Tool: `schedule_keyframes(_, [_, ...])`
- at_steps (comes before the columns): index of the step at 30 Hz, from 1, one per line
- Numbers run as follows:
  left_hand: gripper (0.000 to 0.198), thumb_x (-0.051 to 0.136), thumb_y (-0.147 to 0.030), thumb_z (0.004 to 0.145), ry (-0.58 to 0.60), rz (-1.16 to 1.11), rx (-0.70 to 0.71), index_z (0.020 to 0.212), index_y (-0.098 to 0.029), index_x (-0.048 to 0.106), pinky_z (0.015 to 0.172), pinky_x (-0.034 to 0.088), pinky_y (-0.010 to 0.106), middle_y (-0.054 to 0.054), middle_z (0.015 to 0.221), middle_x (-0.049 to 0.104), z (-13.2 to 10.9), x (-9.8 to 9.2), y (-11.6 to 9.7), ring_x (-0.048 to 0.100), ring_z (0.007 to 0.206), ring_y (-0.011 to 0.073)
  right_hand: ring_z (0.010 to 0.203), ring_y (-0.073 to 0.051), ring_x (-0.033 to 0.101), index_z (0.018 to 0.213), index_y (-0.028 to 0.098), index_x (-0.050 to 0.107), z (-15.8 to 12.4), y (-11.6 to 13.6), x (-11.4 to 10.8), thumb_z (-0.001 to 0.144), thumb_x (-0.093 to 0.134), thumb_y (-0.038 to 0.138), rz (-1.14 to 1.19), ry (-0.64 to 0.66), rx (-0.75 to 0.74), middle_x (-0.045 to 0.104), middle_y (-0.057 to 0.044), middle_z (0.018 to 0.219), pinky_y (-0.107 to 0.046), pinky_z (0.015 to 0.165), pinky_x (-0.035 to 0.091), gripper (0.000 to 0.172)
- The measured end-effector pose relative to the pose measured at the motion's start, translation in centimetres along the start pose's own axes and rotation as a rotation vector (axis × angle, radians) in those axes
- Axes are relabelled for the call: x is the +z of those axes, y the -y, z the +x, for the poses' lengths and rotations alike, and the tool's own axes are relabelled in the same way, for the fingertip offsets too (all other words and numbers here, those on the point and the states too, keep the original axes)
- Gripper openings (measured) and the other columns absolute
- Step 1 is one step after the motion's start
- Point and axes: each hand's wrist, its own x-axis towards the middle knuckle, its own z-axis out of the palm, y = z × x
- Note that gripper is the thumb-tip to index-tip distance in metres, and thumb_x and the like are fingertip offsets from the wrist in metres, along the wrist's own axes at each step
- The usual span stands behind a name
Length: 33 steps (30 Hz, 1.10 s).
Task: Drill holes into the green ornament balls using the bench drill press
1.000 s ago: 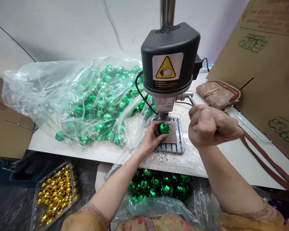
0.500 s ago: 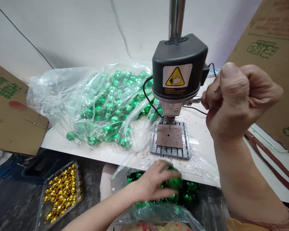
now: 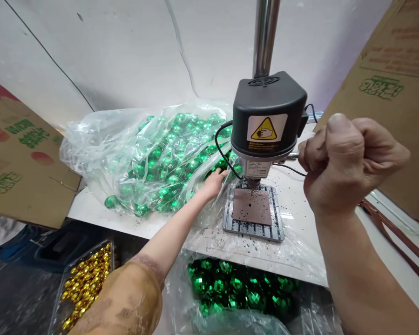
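My right hand is closed in a fist round the feed handle of a small black bench drill press. My left hand reaches into the mouth of a clear plastic bag on the table, its fingers stretched toward the shiny green faceted balls inside. The fingertips are partly hidden among balls and plastic. Under the drill bit, a brown square plate with one hole lies on the slotted metal base; no ball sits there.
Below the table's front edge, more green balls lie in an open plastic bag. A clear bin of gold balls stands at lower left. Cardboard boxes flank the table on both sides. Dark shavings dot the white tabletop.
My left hand has moved from a green ball over the lower bag up into the bag on the table, with no ball visible in it. My right hand stays on the handle.
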Motion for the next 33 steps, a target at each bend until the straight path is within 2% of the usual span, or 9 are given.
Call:
schedule_keyframes(2, [0.030,0.086,-0.019,0.072,0.033,-0.025,-0.061,0.099,-0.022,0.075,0.101,0.049,0.046,0.004,0.083,0.059,0.2,0.9,0.3,0.064,0.098,0.0312,0.039,-0.003,0.033,0.054,0.019,0.033,0.0,0.0,-0.1,0.089,0.059,0.014,-0.005,0.007,-0.002,0.034,0.008,0.045,-0.027,0.040,0.022,0.044])
schedule_keyframes(5, [0.037,0.083,-0.021,0.075,0.015,-0.082,-0.153,0.110,-0.021,0.073,0.097,0.051,0.048,0.006,0.094,0.064,-0.7,0.3,-0.3,0.063,0.099,0.0302,0.040,-0.003,0.034,0.055,0.019,0.034,0.0,0.0,-0.1,0.090,0.059,0.016,-0.016,0.004,0.000,0.034,0.008,0.046,-0.026,0.041,0.023,0.043])
schedule_keyframes(11, [0.043,0.064,-0.051,0.092,-0.118,-0.764,-0.454,0.126,-0.026,0.063,0.066,0.056,0.029,0.005,0.104,0.067,-4.2,-3.5,-4.2,0.063,0.078,0.0159,0.040,-0.002,0.035,0.054,0.018,0.033,0.0,-0.1,0.1,0.090,0.059,0.017,0.004,-0.005,-0.012,0.034,0.008,0.047,-0.025,0.041,0.024,0.044])
schedule_keyframes(14, [0.049,0.065,-0.057,0.091,-0.161,-0.782,-0.414,0.131,-0.029,0.059,0.070,0.057,0.029,0.005,0.107,0.067,-6.1,-4.8,-6.5,0.064,0.078,0.0148,0.040,-0.001,0.035,0.054,0.018,0.032,-0.1,-0.2,0.1,0.091,0.058,0.017,0.012,-0.007,-0.023,0.032,0.008,0.046,-0.024,0.041,0.023,0.046])
schedule_keyframes(18, [0.052,0.080,-0.049,0.083,-0.243,-0.373,-0.149,0.128,-0.029,0.064,0.102,0.051,0.038,0.007,0.128,0.063,-7.9,-5.7,-9.1,0.061,0.117,0.0236,0.041,-0.001,0.036,0.053,0.017,0.035,-0.2,-0.3,0.1,0.092,0.059,0.016,0.012,-0.005,-0.047,0.034,0.008,0.047,-0.023,0.042,0.024,0.045])
schedule_keyframes(21, [0.053,0.069,-0.054,0.091,-0.104,-0.509,-0.183,0.137,-0.031,0.059,0.096,0.054,0.040,0.009,0.126,0.066,-9.0,-4.8,-10.9,0.064,0.112,0.0248,0.041,-0.002,0.036,0.054,0.018,0.036,-0.3,-0.4,0.0,0.092,0.059,0.015,0.014,-0.007,-0.054,0.034,0.007,0.047,-0.023,0.042,0.024,0.045])
schedule_keyframes(25, [0.054,0.057,-0.062,0.095,0.078,-1.048,-0.541,0.140,-0.032,0.055,0.069,0.057,0.034,0.010,0.118,0.070,-10.3,-1.7,-12.7,0.070,0.092,0.0234,0.041,-0.004,0.035,0.055,0.020,0.033,-0.3,-0.3,0.0,0.093,0.060,0.019,-0.002,-0.002,-0.041,0.032,0.007,0.047,-0.026,0.043,0.023,0.046])
schedule_keyframes(29, [0.053,0.070,-0.059,0.088,0.012,-1.181,-0.709,0.133,-0.031,0.060,0.073,0.058,0.032,0.007,0.121,0.071,-10.5,0.9,-12.2,0.071,0.098,0.0228,0.042,-0.008,0.034,0.056,0.023,0.030,-0.4,-0.1,-0.2,0.093,0.062,0.030,-0.075,0.009,0.017,0.028,0.005,0.048,-0.032,0.043,0.024,0.050])
schedule_keyframes(33, [0.058,0.084,-0.050,0.078,-0.082,-0.963,-0.620,0.127,-0.023,0.065,0.092,0.056,0.035,0.006,0.120,0.072,-9.8,2.3,-10.0,0.069,0.105,0.0207,0.042,-0.010,0.033,0.058,0.024,0.030,-0.5,-0.1,-0.4,0.094,0.060,0.035,-0.114,0.018,-0.006,0.028,0.004,0.049,-0.033,0.045,0.025,0.049])
